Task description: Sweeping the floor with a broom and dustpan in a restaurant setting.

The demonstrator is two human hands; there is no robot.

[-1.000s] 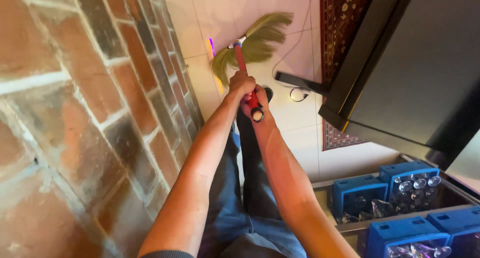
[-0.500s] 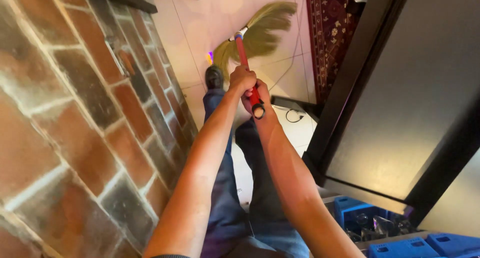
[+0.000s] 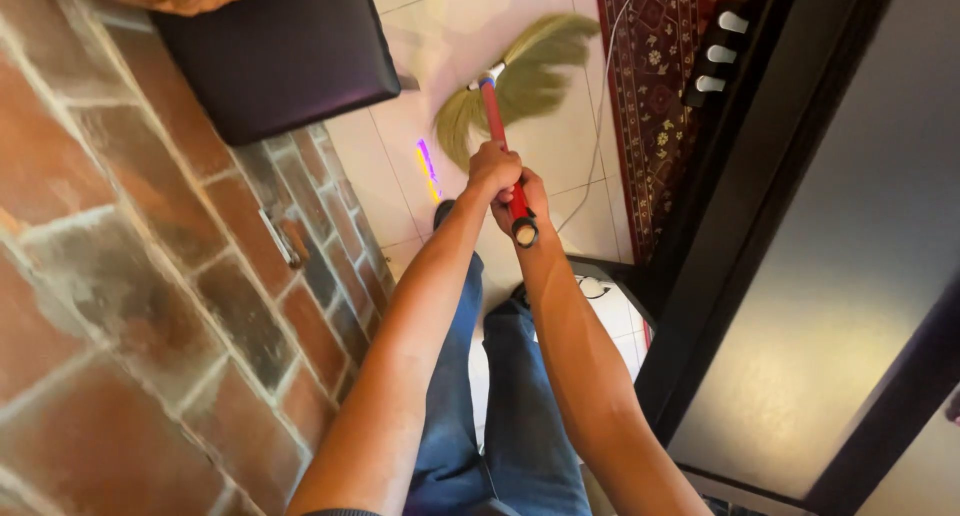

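Gripping the broom [image 3: 503, 136] with both hands, left [image 3: 492, 168] above right [image 3: 522, 198], fingers wrapped around its red handle, you sweep tile floor [image 3: 545, 166] beside the rug [image 3: 655, 86]; no pile shows.

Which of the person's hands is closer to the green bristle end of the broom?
Left. The left hand grips the red handle farther down, nearer the broom bristles. The right hand holds the top end of the handle, behind the left one.
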